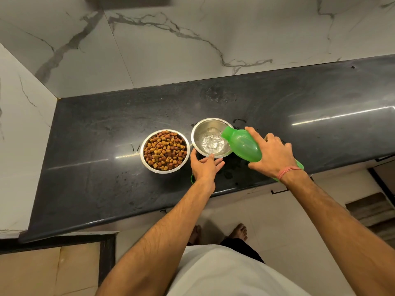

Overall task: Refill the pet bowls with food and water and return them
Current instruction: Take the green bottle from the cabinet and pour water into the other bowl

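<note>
Two steel bowls stand side by side on the black counter (106, 146). The left bowl (164, 151) is full of brown kibble. The right bowl (211, 137) has water splashing into it. My right hand (273, 153) grips a green plastic bottle (242, 144), tilted with its mouth over the right bowl's rim, and water pours from it. My left hand (206, 166) rests on the counter against the near rim of the water bowl, fingers spread and touching it. A small green piece, perhaps the bottle's cap (192, 178), peeks out from under my left wrist.
White marble wall tiles rise behind the counter and on the left side. The counter's front edge runs just under my wrists. Water drops lie on the counter behind the bowls. Cabinet fronts and my bare feet on a light floor show below.
</note>
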Motion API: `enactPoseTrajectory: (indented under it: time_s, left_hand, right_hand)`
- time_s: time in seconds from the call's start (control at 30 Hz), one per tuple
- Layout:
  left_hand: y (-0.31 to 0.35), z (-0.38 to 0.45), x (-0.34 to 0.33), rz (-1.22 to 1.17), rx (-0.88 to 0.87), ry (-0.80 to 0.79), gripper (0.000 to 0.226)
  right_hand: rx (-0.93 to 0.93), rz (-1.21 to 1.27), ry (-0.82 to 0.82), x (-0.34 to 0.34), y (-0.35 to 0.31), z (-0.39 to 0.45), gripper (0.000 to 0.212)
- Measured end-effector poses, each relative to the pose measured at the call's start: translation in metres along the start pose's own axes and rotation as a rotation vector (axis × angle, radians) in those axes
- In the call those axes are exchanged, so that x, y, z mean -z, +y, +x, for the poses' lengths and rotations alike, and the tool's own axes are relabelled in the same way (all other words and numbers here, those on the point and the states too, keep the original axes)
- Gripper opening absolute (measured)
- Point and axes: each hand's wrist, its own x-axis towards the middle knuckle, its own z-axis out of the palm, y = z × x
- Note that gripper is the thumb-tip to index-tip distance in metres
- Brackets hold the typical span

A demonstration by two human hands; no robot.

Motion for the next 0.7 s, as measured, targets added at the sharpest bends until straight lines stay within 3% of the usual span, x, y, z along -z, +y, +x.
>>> enactPoseTrajectory:
  time_s: [0.7]
  left_hand:
    - [-0.0028, -0.0015, 0.0016, 0.038, -0.027, -0.008, 0.078]
  right_hand:
    - [0.013, -0.054, 0.008, 0.0096, 0.0042, 0.0036, 0.124]
